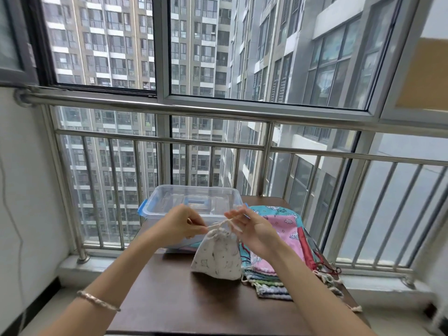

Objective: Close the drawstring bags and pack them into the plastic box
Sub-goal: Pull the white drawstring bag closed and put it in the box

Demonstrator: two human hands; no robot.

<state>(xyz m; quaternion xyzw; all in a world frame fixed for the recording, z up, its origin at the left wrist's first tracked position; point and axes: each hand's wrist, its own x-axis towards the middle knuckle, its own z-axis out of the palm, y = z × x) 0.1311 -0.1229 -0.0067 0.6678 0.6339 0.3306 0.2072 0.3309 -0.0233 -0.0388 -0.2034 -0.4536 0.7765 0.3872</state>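
Note:
A white patterned drawstring bag [218, 258] hangs above the brown table [174, 299], its neck gathered tight. My left hand [179, 223] pinches the neck and cord at the left. My right hand [252, 229] holds the beige cord, which runs across its fingers to the bag's neck. Behind my hands stands the clear plastic box [167, 202] with blue clips. A stack of flat colourful drawstring bags [286, 229] lies to the right of the white bag.
The small table stands against a steel railing [218, 141] and a window. Cords from the stacked bags trail toward the table's right edge [356, 309]. A white wall is at the left.

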